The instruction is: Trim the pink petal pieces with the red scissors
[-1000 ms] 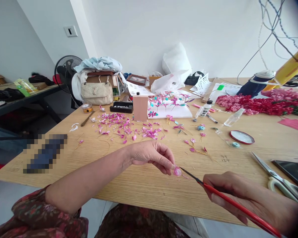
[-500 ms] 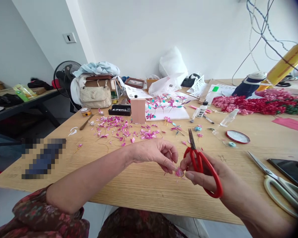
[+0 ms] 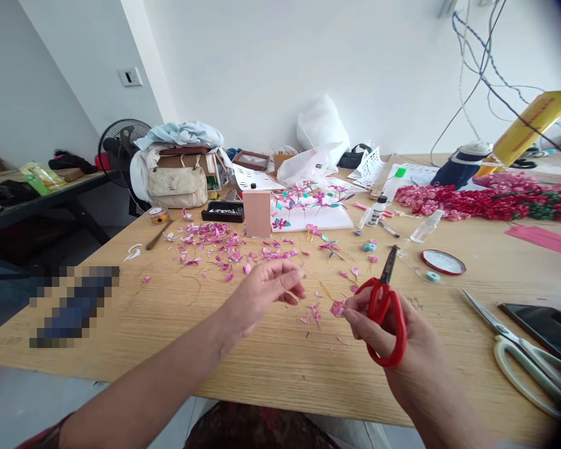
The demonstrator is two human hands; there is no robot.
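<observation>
My right hand (image 3: 393, 330) is closed around red-handled scissors (image 3: 382, 312), their dark blades pointing up and away from me. Thumb and fingertips of the same hand pinch a small pink flower (image 3: 338, 308) with thin yellow wire stems. Left of it, my left hand (image 3: 273, 290) hovers above the table, fingers loosely bent and apart, with nothing visible in it. Pink scraps (image 3: 314, 313) lie on the wood between and below the hands. Beyond my left hand spreads a heap of loose pink petals (image 3: 210, 237).
Finished-looking pink flowers with teal leaves (image 3: 303, 199) stand behind a wooden block (image 3: 257, 214). To the right are large scissors (image 3: 507, 330), a phone-like dark slab (image 3: 542, 327), a round red-rimmed dish (image 3: 443, 262) and a spray bottle (image 3: 427, 227).
My left hand has let go of the pink flower and drawn back to the left. My right hand keeps the flower and scissors, now with the flower's wire stems showing.
</observation>
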